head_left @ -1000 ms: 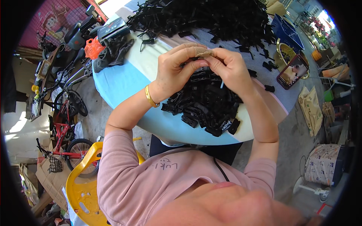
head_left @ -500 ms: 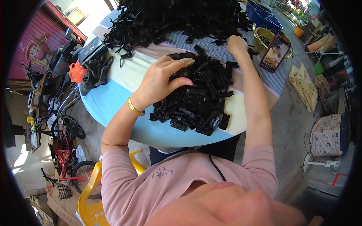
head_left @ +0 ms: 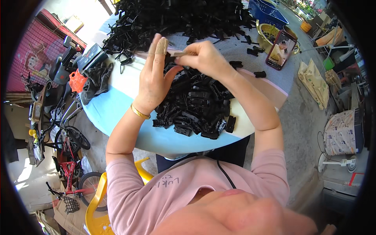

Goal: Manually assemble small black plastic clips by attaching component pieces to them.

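Note:
A heap of small black plastic parts (head_left: 196, 105) lies in front of me on the table with the striped cloth (head_left: 117, 102). Over the heap's far left side, my left hand (head_left: 154, 78) is open, its fingers straight and pointing away and its thumb apart. A tan cover (head_left: 161, 46) wraps one of its fingers. My right hand (head_left: 207, 58) reaches in from the right, fingers pinched together close to the left thumb. What sits in that pinch is too small and blurred to make out. Dark parts show in the gap between both hands.
A larger pile of black parts (head_left: 176, 17) covers the table's far side. At the far right stand a phone (head_left: 281, 50), a gold-coloured basin (head_left: 268, 31) and a blue crate (head_left: 268, 13). Dark cloth (head_left: 97, 80) and a red plastic bag (head_left: 77, 81) lie at the left edge.
My right hand has come back from the far pile toward my left hand and now pinches there. My left fingers have straightened and point away from me.

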